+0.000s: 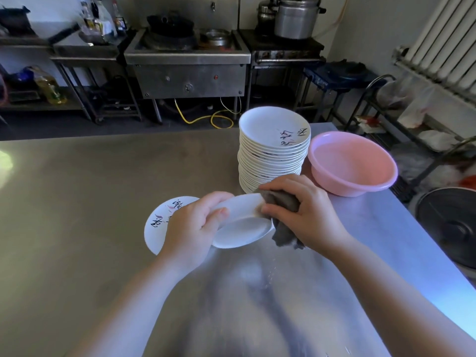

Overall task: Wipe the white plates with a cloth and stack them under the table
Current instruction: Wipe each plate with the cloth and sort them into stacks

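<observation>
Brushed steel table, glossy plates, pink plastic basin.

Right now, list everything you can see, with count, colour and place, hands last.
held plate: one, white, tilted above the table, near centre.
cloth: one, grey, against the held plate's right rim.
flat plate: one, white with writing, on the table left of the held plate.
plate stack: one tall stack, white, behind the hands.
basin: one, pink, right of the stack.
table: one, steel.
stove: one, steel, far side of the room.
large pot: one, silver, back right.
radiator: one, white, right wall.
hands: left hand grips the held plate; right hand grips the cloth.
</observation>
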Action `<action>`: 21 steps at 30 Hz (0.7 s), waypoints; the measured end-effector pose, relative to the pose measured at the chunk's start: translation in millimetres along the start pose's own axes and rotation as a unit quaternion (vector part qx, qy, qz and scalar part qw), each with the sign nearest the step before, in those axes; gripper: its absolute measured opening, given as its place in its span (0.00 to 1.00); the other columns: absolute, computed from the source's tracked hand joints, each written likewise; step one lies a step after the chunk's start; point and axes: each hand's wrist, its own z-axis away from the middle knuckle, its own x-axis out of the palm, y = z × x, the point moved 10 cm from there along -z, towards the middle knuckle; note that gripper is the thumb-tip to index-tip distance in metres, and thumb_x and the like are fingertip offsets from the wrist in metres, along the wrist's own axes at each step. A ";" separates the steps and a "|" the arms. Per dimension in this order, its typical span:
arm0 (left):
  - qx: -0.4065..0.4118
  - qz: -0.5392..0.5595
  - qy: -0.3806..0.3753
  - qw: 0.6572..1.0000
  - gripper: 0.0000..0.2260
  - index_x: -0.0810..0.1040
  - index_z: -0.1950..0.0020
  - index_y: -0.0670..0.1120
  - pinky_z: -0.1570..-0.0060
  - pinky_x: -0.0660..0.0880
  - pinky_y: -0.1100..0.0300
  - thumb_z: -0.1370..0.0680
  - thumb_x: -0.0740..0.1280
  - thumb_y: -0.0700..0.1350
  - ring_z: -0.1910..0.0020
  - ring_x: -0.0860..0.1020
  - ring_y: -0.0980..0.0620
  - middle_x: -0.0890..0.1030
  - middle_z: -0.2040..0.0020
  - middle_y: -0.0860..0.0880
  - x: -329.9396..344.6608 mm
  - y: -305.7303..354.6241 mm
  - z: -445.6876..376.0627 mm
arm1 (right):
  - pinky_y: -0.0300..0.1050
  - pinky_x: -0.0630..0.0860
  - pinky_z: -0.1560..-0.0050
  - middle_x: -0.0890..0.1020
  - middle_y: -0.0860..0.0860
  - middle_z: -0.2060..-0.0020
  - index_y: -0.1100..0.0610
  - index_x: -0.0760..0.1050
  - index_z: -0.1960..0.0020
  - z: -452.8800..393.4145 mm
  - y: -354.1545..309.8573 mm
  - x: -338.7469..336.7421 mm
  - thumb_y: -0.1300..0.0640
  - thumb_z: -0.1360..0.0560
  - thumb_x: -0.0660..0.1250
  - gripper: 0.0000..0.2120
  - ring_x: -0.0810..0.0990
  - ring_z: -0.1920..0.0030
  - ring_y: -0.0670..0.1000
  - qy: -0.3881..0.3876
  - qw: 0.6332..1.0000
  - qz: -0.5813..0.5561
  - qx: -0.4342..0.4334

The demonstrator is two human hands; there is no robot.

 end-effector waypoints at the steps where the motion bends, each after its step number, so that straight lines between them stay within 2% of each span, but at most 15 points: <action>1: 0.005 -0.019 -0.006 1.000 0.09 0.75 0.48 0.67 0.54 0.78 0.42 0.25 0.60 0.55 0.55 0.81 0.51 0.82 0.57 0.59 1.0 1.3 0.1 | 0.32 0.69 0.46 0.79 0.38 0.54 0.49 0.82 0.48 1.1 3.4 2.3 0.55 0.32 0.75 0.13 0.75 0.47 0.43 -0.011 1.000 -0.001 0.005; 4: 0.017 -0.065 -0.022 0.998 0.11 0.74 0.44 0.65 0.53 0.76 0.48 0.24 0.58 0.54 0.55 0.79 0.55 0.82 0.57 0.59 5.7 -1.6 0.4 | 0.31 0.68 0.50 0.78 0.38 0.58 0.49 0.80 0.53 3.1 10.6 8.8 0.55 0.33 0.74 0.09 0.74 0.50 0.43 -0.033 0.999 0.003 0.015; 8: 0.041 -0.087 -0.031 0.995 0.11 0.76 0.44 0.59 0.49 0.74 0.49 0.23 0.59 0.52 0.50 0.78 0.55 0.82 0.52 0.57 8.9 -4.9 0.0 | 0.30 0.68 0.52 0.78 0.39 0.60 0.53 0.79 0.55 7.0 8.5 16.7 0.56 0.31 0.72 0.06 0.73 0.53 0.43 -0.047 0.999 0.013 -0.010; 9: 0.050 -0.083 -0.016 0.995 0.10 0.78 0.46 0.57 0.49 0.74 0.49 0.23 0.60 0.51 0.50 0.78 0.55 0.82 0.52 0.58 7.0 -2.2 1.6 | 0.30 0.68 0.52 0.77 0.39 0.60 0.54 0.79 0.55 8.3 7.1 17.0 0.57 0.31 0.71 0.05 0.73 0.54 0.43 -0.038 0.999 0.020 -0.018; 11: 0.035 -0.059 0.061 0.996 0.08 0.81 0.48 0.55 0.46 0.73 0.51 0.23 0.64 0.50 0.46 0.76 0.58 0.81 0.50 0.61 -6.3 -4.3 7.2 | 0.33 0.69 0.52 0.77 0.40 0.60 0.54 0.78 0.55 10.9 3.5 15.8 0.57 0.29 0.70 0.04 0.73 0.54 0.45 -0.008 0.999 0.036 -0.036; 13: -0.010 -0.028 0.152 0.988 0.10 0.79 0.43 0.55 0.40 0.72 0.57 0.24 0.70 0.50 0.39 0.72 0.63 0.77 0.43 0.65 -22.0 -15.1 16.8 | 0.35 0.70 0.53 0.77 0.42 0.60 0.55 0.78 0.55 13.4 0.3 13.7 0.59 0.28 0.70 0.03 0.73 0.54 0.47 0.023 0.997 0.050 -0.052; 15: -0.115 0.073 0.171 0.976 0.20 0.74 0.36 0.57 0.40 0.72 0.62 0.27 0.74 0.53 0.38 0.72 0.65 0.71 0.39 0.66 -20.6 -37.3 27.7 | 0.37 0.71 0.53 0.77 0.42 0.59 0.56 0.78 0.55 15.6 -0.9 12.8 0.61 0.27 0.71 0.03 0.73 0.55 0.48 0.040 0.996 0.056 -0.062; 17: -0.228 0.233 0.137 0.936 0.27 0.69 0.33 0.58 0.44 0.78 0.55 0.29 0.75 0.55 0.44 0.78 0.64 0.74 0.38 0.58 -0.7 -53.0 35.7 | 0.39 0.72 0.54 0.77 0.43 0.59 0.56 0.79 0.55 17.8 -2.5 14.4 0.62 0.27 0.71 0.03 0.73 0.55 0.49 0.047 0.994 0.057 -0.075; 19: -0.283 0.333 0.122 0.891 0.28 0.65 0.31 0.57 0.50 0.82 0.49 0.28 0.73 0.53 0.48 0.83 0.52 0.79 0.42 0.51 14.0 -56.7 38.7 | 0.40 0.73 0.54 0.77 0.43 0.58 0.57 0.79 0.54 20.9 -3.9 20.9 0.62 0.27 0.71 0.02 0.73 0.55 0.50 0.045 0.994 0.056 -0.086; 21: -0.288 0.369 0.139 0.873 0.28 0.63 0.31 0.55 0.54 0.83 0.49 0.26 0.73 0.49 0.51 0.84 0.45 0.81 0.47 0.48 17.4 -55.9 36.1 | 0.41 0.74 0.55 0.77 0.44 0.58 0.57 0.79 0.55 24.7 -3.9 27.3 0.62 0.27 0.70 0.02 0.73 0.55 0.50 0.045 0.993 0.054 -0.092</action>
